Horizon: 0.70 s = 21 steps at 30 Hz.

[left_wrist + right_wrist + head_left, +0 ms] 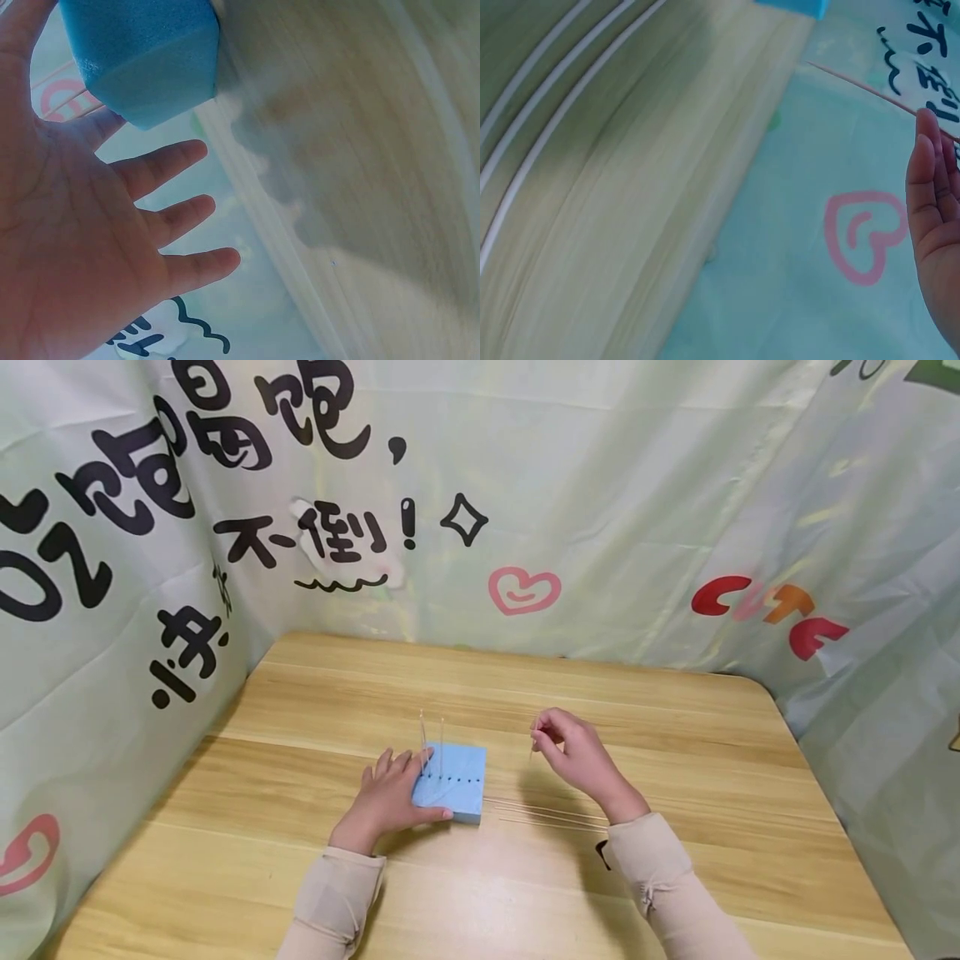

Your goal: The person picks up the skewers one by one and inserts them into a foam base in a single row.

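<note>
A blue foam block (465, 762) with a row of dark holes lies on the table, thin sticks (442, 747) standing upright at its left end. The left hand (390, 797) rests at the block's left side, thumb along the near edge and fingers spread; in the left wrist view the block (157, 60) is beside the thumb and index finger of that hand (90, 217). Right of the block and above the table, the right hand (573, 752) pinches a thin stick (532, 745) between thumb and fingertips. The right wrist view shows this stick (862, 86) projecting from the hand (937, 210).
Several thin sticks (555, 817) lie side by side on the table (480, 893), right of the block and partly below the right forearm. Printed cloth (600, 510) hangs behind the table and along both sides. A small black mark (603, 854) is beside the right cuff.
</note>
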### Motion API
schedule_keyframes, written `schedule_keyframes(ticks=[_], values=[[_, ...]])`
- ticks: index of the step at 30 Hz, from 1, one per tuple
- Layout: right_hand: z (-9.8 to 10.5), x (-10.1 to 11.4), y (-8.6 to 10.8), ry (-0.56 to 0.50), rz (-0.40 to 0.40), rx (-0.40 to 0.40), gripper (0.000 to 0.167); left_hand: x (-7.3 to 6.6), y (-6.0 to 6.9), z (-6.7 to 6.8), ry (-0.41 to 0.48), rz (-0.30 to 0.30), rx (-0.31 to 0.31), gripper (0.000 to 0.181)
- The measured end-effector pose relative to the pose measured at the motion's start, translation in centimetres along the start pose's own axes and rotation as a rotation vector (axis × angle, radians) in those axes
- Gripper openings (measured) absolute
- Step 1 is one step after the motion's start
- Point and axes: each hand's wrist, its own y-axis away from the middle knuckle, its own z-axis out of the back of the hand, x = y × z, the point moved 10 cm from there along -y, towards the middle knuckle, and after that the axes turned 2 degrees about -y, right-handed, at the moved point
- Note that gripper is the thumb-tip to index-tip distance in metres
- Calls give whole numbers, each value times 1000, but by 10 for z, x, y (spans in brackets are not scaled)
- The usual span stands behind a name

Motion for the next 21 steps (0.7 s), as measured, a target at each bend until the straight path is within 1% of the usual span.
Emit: schedule_keyframes(ticks=[3, 10, 15, 21], values=[[-9, 8, -7, -14, 16, 2, 5, 0, 0, 1, 5, -3, -5, 103], [-37, 34, -21, -83, 100, 4, 6, 3, 0, -2, 18, 0, -4, 103], [-59, 44, -27, -125, 119, 37, 4, 3, 1, -2, 25, 2, -3, 103], [-72, 51, -31, -170, 141, 57, 6, 2, -2, -2, 12, -2, -5, 102]])
